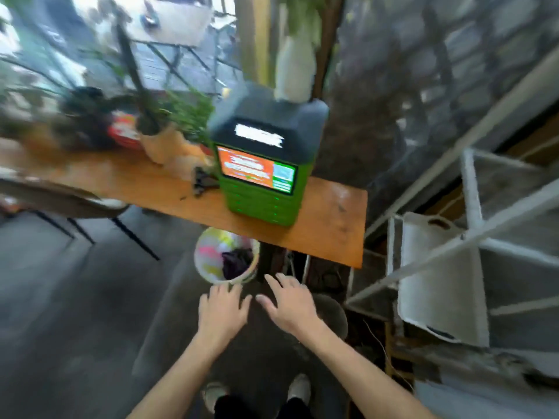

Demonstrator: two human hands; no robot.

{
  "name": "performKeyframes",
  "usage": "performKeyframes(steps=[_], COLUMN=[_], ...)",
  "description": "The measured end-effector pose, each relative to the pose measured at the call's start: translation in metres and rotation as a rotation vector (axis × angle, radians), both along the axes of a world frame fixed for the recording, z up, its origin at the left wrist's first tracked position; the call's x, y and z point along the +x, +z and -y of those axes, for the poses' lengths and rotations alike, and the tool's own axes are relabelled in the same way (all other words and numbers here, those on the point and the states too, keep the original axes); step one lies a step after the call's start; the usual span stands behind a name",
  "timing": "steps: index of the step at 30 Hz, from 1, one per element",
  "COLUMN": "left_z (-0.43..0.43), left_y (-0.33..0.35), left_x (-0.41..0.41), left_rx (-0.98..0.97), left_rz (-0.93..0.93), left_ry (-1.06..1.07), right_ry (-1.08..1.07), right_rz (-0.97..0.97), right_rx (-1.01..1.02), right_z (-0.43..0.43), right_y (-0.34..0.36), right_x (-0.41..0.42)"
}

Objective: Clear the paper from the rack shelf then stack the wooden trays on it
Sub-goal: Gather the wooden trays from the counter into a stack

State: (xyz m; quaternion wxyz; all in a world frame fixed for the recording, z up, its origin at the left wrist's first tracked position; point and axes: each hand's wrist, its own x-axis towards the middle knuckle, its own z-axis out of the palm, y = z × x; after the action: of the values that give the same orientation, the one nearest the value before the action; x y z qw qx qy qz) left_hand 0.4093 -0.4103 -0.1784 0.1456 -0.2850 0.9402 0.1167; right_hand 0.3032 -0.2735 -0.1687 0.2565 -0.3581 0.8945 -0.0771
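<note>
The view is motion-blurred. My left hand point(222, 309) and my right hand point(290, 303) hover side by side, palms down, fingers spread, holding nothing, just in front of a waste bin point(211, 267) lined with a bag and filled with colourful scraps. At the right stands a white metal rack point(472, 234) with mesh shelves. A pale tray with cut-out handles point(438, 282) lies on a lower shelf of the rack, right of my right hand. I cannot make out any paper on the shelves.
A wooden table point(329, 234) stands ahead, carrying a green power-bank station point(263, 176) with a screen, potted plants point(163, 128) and clutter. A chair point(60, 204) sits at the left. My shoes point(298, 388) show on the dark floor below.
</note>
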Motion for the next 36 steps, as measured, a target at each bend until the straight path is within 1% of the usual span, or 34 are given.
performKeyframes(steps=[3, 5, 9, 12, 15, 19, 25, 36], left_z=[0.066, 0.113, 0.203, 0.263, 0.320, 0.394, 0.514, 0.775], left_y=[0.068, 0.110, 0.181, 0.229, 0.264, 0.287, 0.290, 0.298], left_x=[0.043, 0.078, 0.159, 0.222, 0.276, 0.335, 0.393, 0.451], left_rx=[-0.028, -0.050, -0.126, -0.108, -0.174, -0.244, -0.262, -0.255], left_rz=[-0.077, -0.115, -0.270, -0.362, -0.423, -0.413, -0.390, -0.344], left_ry=[0.185, 0.281, 0.451, 0.588, 0.660, 0.725, 0.829, 0.919], right_ry=[0.170, 0.243, 0.274, 0.314, 0.372, 0.475, 0.569, 0.602], right_rz=[-0.097, -0.147, -0.201, -0.210, -0.226, -0.241, -0.250, -0.083], right_rx=[-0.027, -0.069, -0.268, -0.415, -0.474, -0.477, -0.500, -0.430], right_z=[0.070, 0.118, 0.220, 0.292, 0.363, 0.455, 0.597, 0.879], right_y=[0.059, 0.095, 0.165, 0.208, 0.238, 0.261, 0.269, 0.269], right_x=[0.017, 0.032, 0.064, 0.096, 0.131, 0.170, 0.211, 0.278])
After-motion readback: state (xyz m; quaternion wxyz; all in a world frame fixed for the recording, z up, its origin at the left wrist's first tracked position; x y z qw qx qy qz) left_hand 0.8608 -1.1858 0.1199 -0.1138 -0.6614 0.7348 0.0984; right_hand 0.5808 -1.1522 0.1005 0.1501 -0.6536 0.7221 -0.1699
